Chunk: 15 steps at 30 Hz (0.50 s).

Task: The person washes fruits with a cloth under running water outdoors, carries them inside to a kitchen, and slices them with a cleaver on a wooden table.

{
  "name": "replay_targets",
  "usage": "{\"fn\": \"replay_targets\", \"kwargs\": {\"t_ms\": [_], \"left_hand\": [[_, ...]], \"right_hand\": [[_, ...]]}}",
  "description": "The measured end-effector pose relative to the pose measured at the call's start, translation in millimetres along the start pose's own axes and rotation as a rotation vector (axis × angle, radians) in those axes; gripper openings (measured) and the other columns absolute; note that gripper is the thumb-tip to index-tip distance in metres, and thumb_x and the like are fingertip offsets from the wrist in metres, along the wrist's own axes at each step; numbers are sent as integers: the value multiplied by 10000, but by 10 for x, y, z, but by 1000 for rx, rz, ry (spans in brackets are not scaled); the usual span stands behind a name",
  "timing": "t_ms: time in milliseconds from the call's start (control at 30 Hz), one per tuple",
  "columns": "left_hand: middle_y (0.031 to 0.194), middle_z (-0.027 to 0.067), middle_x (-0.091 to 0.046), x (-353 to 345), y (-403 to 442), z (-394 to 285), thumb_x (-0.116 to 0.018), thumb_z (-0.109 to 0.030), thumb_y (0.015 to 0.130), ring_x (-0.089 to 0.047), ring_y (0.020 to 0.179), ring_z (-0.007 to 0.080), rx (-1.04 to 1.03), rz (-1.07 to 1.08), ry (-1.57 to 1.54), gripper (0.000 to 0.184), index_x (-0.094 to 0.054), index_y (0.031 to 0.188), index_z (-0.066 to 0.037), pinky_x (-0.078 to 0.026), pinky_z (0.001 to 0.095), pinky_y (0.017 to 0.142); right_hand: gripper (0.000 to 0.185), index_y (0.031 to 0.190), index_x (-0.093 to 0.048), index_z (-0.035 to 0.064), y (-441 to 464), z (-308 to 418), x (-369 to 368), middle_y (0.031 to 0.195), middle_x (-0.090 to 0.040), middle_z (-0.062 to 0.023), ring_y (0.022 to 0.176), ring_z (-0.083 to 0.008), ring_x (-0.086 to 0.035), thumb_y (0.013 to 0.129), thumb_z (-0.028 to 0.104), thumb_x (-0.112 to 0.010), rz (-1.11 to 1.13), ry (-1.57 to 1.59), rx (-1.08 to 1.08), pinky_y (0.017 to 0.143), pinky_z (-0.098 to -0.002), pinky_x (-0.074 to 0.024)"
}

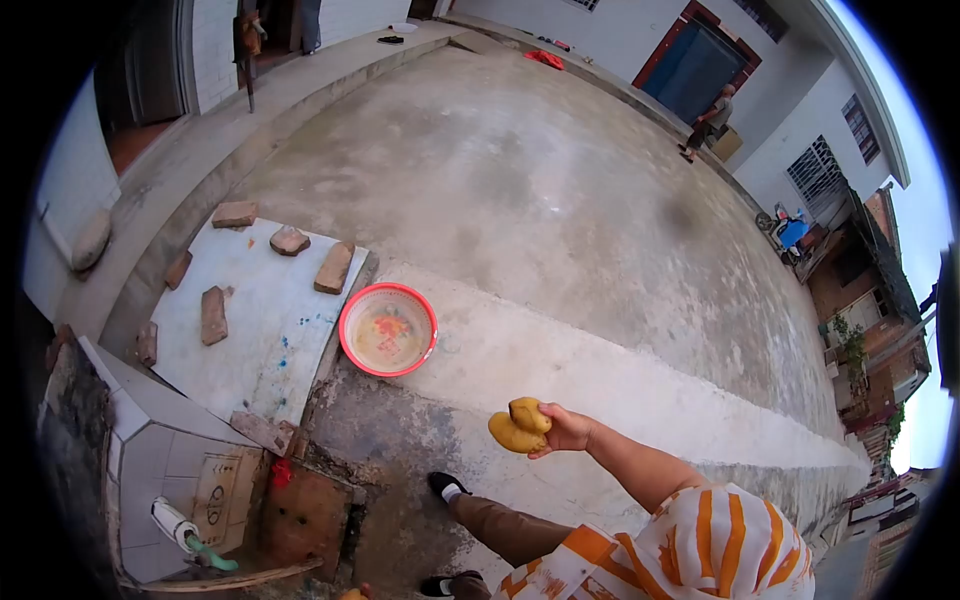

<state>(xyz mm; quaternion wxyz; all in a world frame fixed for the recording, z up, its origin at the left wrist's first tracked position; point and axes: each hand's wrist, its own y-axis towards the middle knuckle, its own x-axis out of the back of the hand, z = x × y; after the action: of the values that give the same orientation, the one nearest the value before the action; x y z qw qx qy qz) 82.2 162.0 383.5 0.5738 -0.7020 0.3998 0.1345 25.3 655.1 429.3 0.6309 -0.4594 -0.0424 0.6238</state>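
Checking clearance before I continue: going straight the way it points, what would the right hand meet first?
Probably the red-rimmed basin, beyond the yellow lumps the right hand holds; depth is unclear, so it may pass above the basin.

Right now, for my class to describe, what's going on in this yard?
A person in an orange-and-white striped top holds what look like two potatoes in the right hand. A red-rimmed basin stands on the concrete, beside a pale board with bricks on it. Farther off, another person is near a blue doorway.
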Motion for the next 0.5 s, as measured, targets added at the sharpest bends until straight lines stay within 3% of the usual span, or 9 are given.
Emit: {"fn": "replay_targets", "kwargs": {"t_ms": [67,100,133,300,400,500], "left_hand": [[1282,221,-431,-454,-84,-85,-446,-541,858,-550,608,127,-1,112,-52,579,-428,1262,-127,-460,263,570],[1274,229,-437,-529,-32,-153,-458,-554,844,-573,646,132,46,303,-38,603,-432,1258,-116,-466,274,586],[1271,241,-415,-847,-84,-175,-460,-553,846,-587,636,149,43,307,-45,602,-420,1247,-105,-461,277,562],[1273,284,-402,-1815,-195,-198,-461,-575,835,-513,619,134,208,753,-30,668,-396,1251,-57,-415,281,601],[1309,278,-359,-2158,-294,-99,-468,-563,838,-493,593,113,255,920,6,701,-342,1303,-55,-409,274,593],[1310,281,-358,-2357,-447,-7,-458,-564,841,-492,591,119,308,936,50,692,-360,1294,-50,-411,278,596]], "right_hand": [[639,1268,-398,151,-221,201,-65,1229,-478,-99,1069,-276,-517,794,562,-520,-2,44,143,842,-465,-473],[645,1264,-402,139,-357,293,-132,1230,-476,-103,1066,-285,-518,788,552,-533,-15,26,204,832,-472,-477],[649,1254,-409,125,-494,331,-172,1221,-479,-108,1062,-291,-521,780,547,-542,-37,40,264,822,-472,-483],[634,1205,-437,102,-1409,20,-245,1209,-479,-146,1036,-334,-532,779,569,-484,-151,112,411,765,-463,-500],[657,1210,-432,113,-2089,-334,-159,1207,-481,-152,1026,-350,-532,770,600,-465,-296,205,473,755,-459,-502],[647,1203,-436,127,-2627,-739,53,1208,-480,-151,1021,-365,-528,771,609,-451,-395,329,525,744,-454,-503]]}}
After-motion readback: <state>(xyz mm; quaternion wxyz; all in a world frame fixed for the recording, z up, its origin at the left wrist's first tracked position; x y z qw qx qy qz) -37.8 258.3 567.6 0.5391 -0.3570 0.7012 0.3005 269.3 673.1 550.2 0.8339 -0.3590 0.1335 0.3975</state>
